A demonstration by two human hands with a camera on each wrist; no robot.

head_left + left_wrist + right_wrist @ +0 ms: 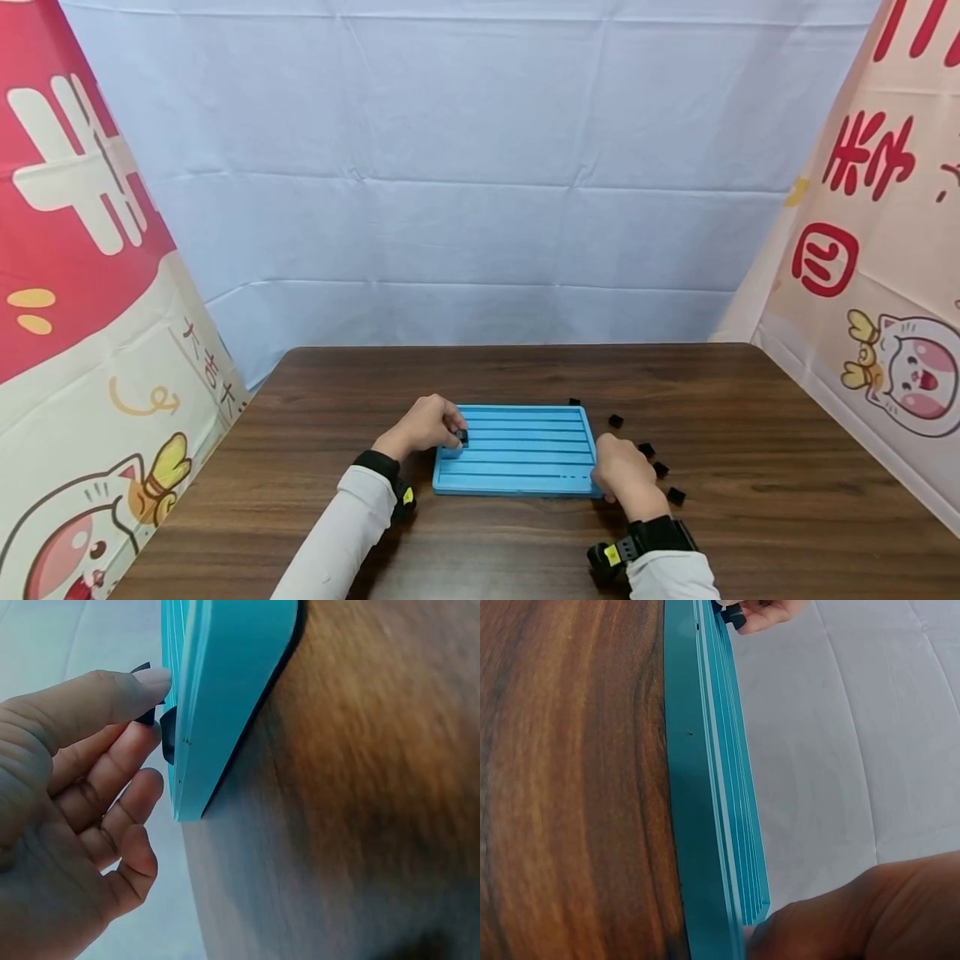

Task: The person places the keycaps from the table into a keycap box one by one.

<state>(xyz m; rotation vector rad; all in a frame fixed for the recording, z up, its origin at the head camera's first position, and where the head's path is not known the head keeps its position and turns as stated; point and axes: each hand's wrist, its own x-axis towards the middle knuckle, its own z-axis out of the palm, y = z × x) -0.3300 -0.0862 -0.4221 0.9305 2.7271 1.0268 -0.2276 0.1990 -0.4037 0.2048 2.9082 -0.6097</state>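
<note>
A shallow blue tray with raised ridges running across it lies on the table. Over its left end my left hand pinches a small black block between thumb and forefinger, while the other fingers curl loosely. Just beside it, at the tray's edge, a second dark piece shows in the left wrist view. My right hand grips the tray's right edge with bent fingers. Its fingertips are mostly hidden in the head view, and only part of the hand appears low in the right wrist view.
Several small black blocks lie scattered on the brown wooden table, to the right of the tray and by its far right corner. A pale cloth hangs behind the table, with printed cloths at both sides.
</note>
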